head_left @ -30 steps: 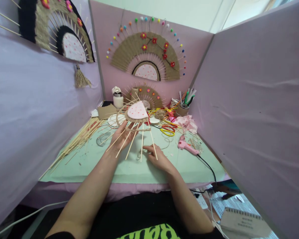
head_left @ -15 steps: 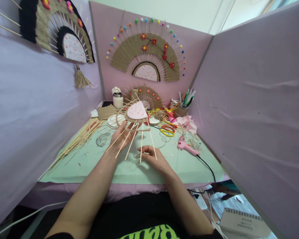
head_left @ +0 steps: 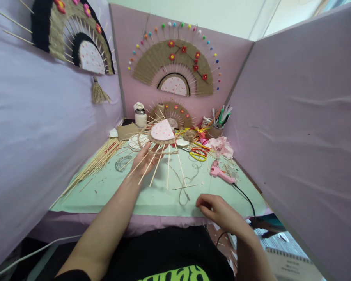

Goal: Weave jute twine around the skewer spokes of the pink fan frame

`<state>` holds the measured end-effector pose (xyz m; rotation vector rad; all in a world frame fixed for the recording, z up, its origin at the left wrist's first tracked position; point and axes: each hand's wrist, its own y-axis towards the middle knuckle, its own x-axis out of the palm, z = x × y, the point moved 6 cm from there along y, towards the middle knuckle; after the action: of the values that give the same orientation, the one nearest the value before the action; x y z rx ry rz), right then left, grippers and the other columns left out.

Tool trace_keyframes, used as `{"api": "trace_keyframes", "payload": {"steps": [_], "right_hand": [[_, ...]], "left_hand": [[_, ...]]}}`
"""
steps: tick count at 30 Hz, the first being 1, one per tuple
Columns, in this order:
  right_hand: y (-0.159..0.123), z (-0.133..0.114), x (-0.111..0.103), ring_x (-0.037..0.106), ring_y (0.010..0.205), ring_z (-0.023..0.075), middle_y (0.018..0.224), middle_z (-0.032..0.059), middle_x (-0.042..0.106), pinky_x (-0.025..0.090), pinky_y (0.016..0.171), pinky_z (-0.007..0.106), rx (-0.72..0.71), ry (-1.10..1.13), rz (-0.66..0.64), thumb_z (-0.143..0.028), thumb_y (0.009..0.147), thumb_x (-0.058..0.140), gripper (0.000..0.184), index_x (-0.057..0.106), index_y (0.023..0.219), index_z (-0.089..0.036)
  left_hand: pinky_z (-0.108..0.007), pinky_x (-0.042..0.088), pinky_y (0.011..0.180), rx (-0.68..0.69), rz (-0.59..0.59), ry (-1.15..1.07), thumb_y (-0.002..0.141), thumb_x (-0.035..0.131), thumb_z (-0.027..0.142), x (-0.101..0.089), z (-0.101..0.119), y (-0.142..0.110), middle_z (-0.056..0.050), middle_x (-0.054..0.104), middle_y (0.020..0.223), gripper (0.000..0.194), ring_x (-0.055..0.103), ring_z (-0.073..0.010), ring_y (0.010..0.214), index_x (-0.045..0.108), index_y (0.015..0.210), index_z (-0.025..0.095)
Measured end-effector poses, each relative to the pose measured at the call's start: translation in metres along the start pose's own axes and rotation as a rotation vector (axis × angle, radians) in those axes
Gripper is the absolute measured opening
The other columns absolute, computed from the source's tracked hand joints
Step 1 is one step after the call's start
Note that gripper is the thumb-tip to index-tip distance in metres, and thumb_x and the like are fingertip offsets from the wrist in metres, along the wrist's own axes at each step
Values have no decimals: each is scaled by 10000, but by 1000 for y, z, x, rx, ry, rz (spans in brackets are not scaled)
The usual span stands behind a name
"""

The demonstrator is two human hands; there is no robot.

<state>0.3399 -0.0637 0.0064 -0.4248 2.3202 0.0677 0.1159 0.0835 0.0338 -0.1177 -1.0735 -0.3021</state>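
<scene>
Mint worktop stood between purple-pink panels. One fan hung on the back panel, another on the left one. Sticks lay heaped at left, protractor just beside. Bottle and tool pot stood toward the back; scissors and glue gun lay at right. Loose twine lay front-centre. A notebook was below, lower right.

Left arm reached forward, left hand raised above the worktop, fingers holding the fan frame from below, spokes fanned toward the wearer. Right hand hovered at the front edge, near the twine, fingers curled, narrow; couldn't tell if they pinched anything.
</scene>
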Motion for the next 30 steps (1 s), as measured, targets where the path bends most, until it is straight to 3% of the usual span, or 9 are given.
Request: {"api": "trace_keyframes", "payload": {"steps": [5,9,13,17,21,23,26,28,30], "right_hand": [[-37,15,-25,554,690,150,758,12,648,399,643,258,93,-108,-7,-179,822,481,152,628,791,-199],[-35,9,-26,563,676,155,740,20,654,414,636,265,61,-54,54,-310,881,492,214,640,777,-195],[-3,-13,-15,592,724,167,751,33,659,451,700,284,-70,101,176,-357,894,495,259,644,765,-188],[50,-35,-4,594,1041,202,1122,68,645,443,937,353,-249,362,404,-292,870,524,241,615,1083,-224],[99,-50,11,525,1184,225,1237,79,583,381,1029,392,-370,557,446,-302,784,649,431,538,1195,-238],[112,-54,19,565,1106,223,1175,73,613,421,969,384,-387,629,380,-314,744,694,501,526,1211,-241],[116,-45,29,596,729,170,779,17,637,473,717,319,-251,691,257,-371,784,644,313,627,1048,-203],[110,-35,27,502,574,128,591,-23,530,418,599,274,-159,700,280,-403,814,602,239,674,872,-183],[102,-25,20,450,542,107,557,-35,484,375,564,252,-118,756,329,-410,802,621,236,679,806,-182]], "left_hand": [[-291,593,764,7,13,-3,961,363,234,0,1,0,-85,721,1055,399,672,-228,1018,514,1327,175],[-283,600,692,3,19,17,965,346,230,3,1,-3,-81,730,1013,408,691,-229,962,499,1339,175],[-296,603,677,-14,-9,35,971,331,239,5,-2,-3,-71,723,1050,408,687,-237,974,499,1340,199],[-304,601,715,-23,-39,52,967,351,239,4,-7,-3,-65,713,1083,396,668,-244,1023,510,1329,220],[-304,596,726,-22,-93,91,954,383,216,8,-12,-5,-68,686,1153,403,668,-240,1025,498,1339,248],[-323,591,761,-26,-104,108,946,403,211,9,-14,-6,-75,664,1200,411,664,-241,1033,487,1346,252],[-326,591,758,-29,-88,123,936,429,210,7,-15,-5,-79,655,1215,413,663,-246,1035,486,1344,248],[-321,594,735,-28,-82,120,939,425,212,5,-14,-4,-74,660,1206,406,659,-252,1042,494,1337,248],[-313,596,719,-32,-77,104,948,409,227,3,-13,-3,-67,670,1188,397,656,-252,1049,501,1333,249]]}}
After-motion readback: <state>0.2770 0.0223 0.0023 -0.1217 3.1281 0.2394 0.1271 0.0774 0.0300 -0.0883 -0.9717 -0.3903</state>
